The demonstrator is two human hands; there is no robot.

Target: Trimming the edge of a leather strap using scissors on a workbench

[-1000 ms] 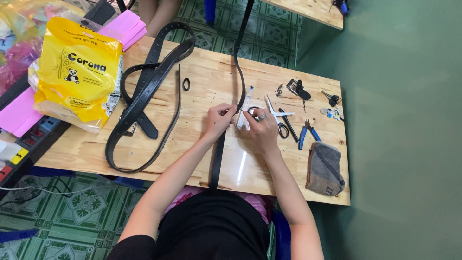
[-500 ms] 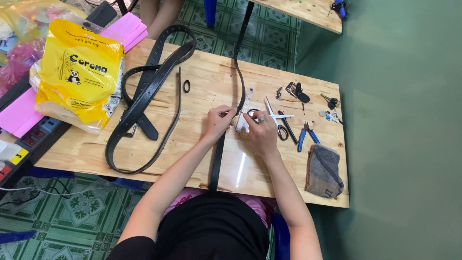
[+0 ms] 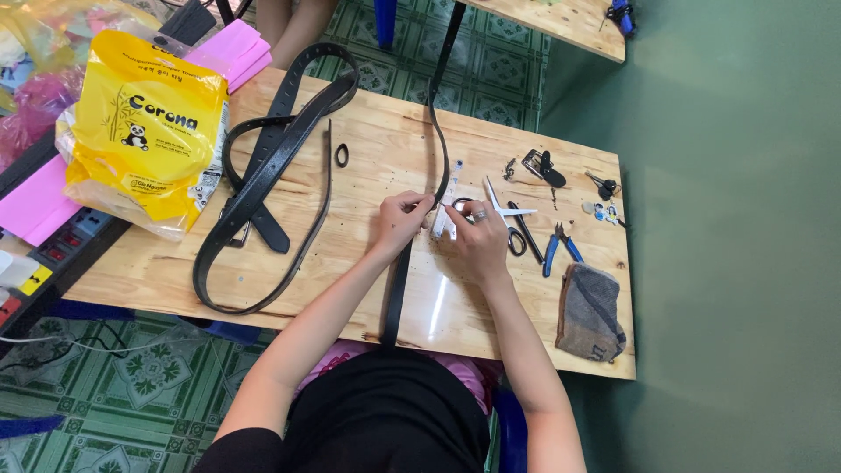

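A long black belt strap (image 3: 435,131) runs from the table's far edge down to the near edge. My left hand (image 3: 401,219) pinches this strap where it meets a small white object. My right hand (image 3: 477,238) grips the same spot from the right, with a ring on one finger. The small white piece (image 3: 444,221) sits between both hands; what it is I cannot tell.
Coiled black belts (image 3: 263,175) lie at left on the wooden table (image 3: 368,149). A yellow plastic bag (image 3: 144,131) and pink sheets (image 3: 232,48) sit far left. Scissors (image 3: 508,219), blue-handled pliers (image 3: 556,250), a buckle (image 3: 539,165) and a grey cloth (image 3: 591,311) lie right.
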